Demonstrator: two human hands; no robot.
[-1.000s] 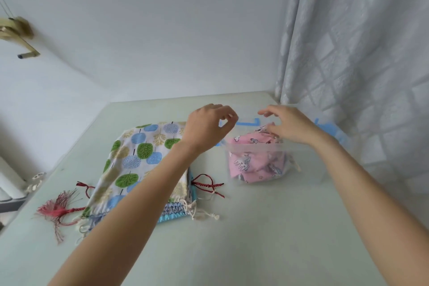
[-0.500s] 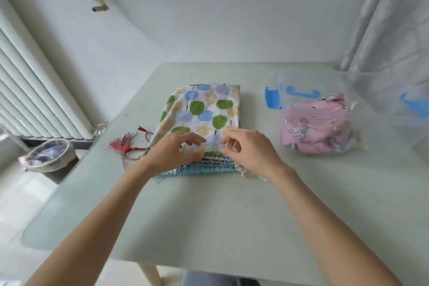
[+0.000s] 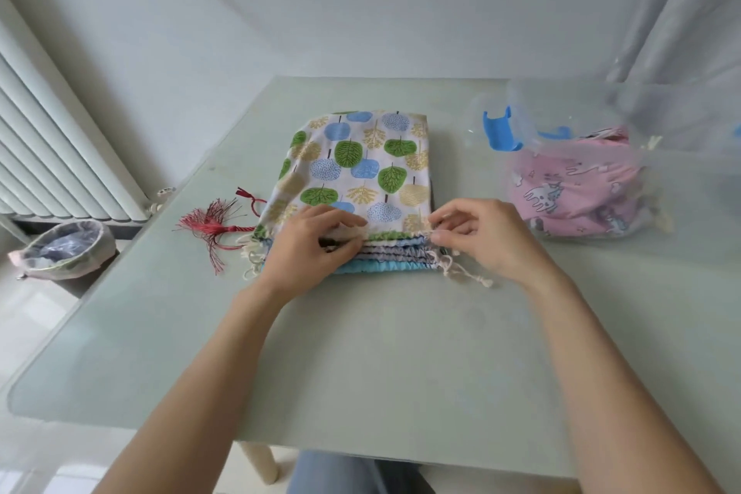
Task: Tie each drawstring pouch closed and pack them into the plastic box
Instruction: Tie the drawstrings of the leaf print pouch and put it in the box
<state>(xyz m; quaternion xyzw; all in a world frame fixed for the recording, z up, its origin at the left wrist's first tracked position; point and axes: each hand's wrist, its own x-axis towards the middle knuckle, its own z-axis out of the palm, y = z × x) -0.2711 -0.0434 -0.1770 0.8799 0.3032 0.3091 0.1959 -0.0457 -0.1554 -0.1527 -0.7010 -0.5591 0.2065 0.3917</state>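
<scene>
Both hands have left the plastic box (image 3: 625, 188) — I log my left hand (image 3: 312, 249) and right hand (image 3: 487, 241) now pinching the tree-print pouch (image 3: 361, 164) atop the stack — one pink pouch (image 3: 577, 188) packed, the next tie beginning.

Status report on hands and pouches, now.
Both hands, left and right, pinching tree-print pouch at its open end, atop stack. Pink pouch already in box. Nothing blocking.
</scene>
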